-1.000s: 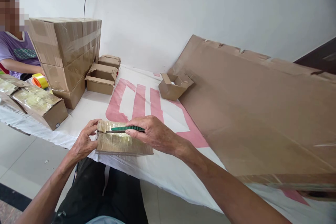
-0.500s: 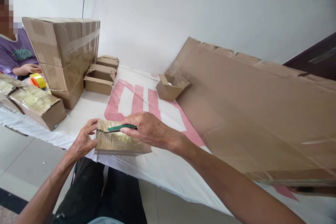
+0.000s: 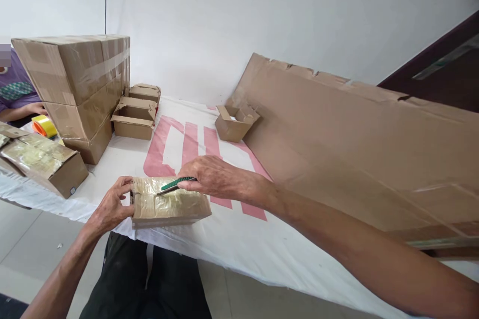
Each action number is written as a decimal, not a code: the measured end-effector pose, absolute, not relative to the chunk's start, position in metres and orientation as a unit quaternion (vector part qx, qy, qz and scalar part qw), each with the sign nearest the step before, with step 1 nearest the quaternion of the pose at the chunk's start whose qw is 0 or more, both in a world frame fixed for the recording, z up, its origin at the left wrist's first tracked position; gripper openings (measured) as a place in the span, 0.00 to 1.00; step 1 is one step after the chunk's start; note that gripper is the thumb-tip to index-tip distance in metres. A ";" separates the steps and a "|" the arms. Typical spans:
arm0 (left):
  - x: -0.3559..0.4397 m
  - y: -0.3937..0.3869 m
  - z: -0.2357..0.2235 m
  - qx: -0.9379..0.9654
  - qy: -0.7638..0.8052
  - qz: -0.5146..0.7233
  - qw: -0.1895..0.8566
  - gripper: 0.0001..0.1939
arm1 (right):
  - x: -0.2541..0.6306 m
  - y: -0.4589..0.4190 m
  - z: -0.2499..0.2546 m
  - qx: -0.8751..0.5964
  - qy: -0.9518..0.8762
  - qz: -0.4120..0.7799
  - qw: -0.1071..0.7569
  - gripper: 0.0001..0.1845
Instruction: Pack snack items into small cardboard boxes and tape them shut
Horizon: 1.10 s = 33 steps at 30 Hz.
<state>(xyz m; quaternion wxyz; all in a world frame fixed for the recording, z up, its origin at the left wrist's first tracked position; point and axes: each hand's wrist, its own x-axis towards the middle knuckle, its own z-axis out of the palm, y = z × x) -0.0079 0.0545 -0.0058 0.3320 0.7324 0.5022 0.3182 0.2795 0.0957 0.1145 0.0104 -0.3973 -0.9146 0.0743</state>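
A taped cardboard box (image 3: 170, 207) lies at the table's front edge, its top covered with shiny clear tape. My left hand (image 3: 112, 204) grips its left end, thumb in front and fingers behind. In my right hand (image 3: 205, 177) is a green utility knife (image 3: 176, 185), held over the box with its tip at the taped seam. A short slit shows in the tape to the left of the tip. The rest of the knife's handle is hidden in my fingers.
Stacked taped boxes (image 3: 86, 75) stand at the left, beside open small boxes (image 3: 132, 127). Another open box (image 3: 232, 127) sits near a large leaning cardboard sheet (image 3: 337, 159). A yellow tape roll (image 3: 44, 126), a taped carton (image 3: 48, 159) and a person in purple (image 3: 18, 89) are far left.
The knife tip has moved right along the seam, away from the box's left end. My left hand keeps its hold. The whole view has shifted slightly.
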 end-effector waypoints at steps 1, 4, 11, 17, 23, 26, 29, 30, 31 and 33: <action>-0.007 0.055 -0.005 0.736 0.498 0.315 0.334 0.24 | 0.286 0.096 0.112 -0.388 -0.919 0.070 0.012 0.21; -0.005 0.057 -0.003 0.744 0.490 0.308 0.334 0.25 | 0.298 0.097 0.108 -0.361 -0.931 0.041 0.017 0.20; -0.002 0.056 0.001 0.747 0.507 0.290 0.318 0.27 | 0.316 0.100 0.103 -0.342 -0.939 0.036 0.034 0.20; -0.002 0.058 0.004 0.747 0.504 0.285 0.327 0.25 | 0.346 0.097 0.095 -0.363 -0.931 -0.005 0.024 0.19; -0.001 0.059 0.002 0.744 0.501 0.293 0.332 0.27 | 0.375 0.093 0.096 -0.393 -0.919 0.001 0.038 0.19; 0.000 0.057 0.000 0.740 0.498 0.302 0.337 0.28 | 0.372 0.086 0.114 -0.405 -0.907 0.057 0.103 0.16; 0.002 0.055 -0.004 0.741 0.481 0.314 0.349 0.28 | 0.354 0.078 0.124 -0.382 -0.903 0.105 0.166 0.16; 0.002 0.055 -0.005 0.738 0.477 0.320 0.355 0.29 | 0.346 0.077 0.123 -0.370 -0.905 0.113 0.176 0.17; 0.002 0.055 -0.007 0.733 0.474 0.329 0.361 0.31 | 0.338 0.076 0.119 -0.358 -0.909 0.116 0.179 0.17; 0.001 0.055 -0.011 0.724 0.471 0.342 0.370 0.36 | 0.326 0.076 0.109 -0.345 -0.914 0.115 0.180 0.17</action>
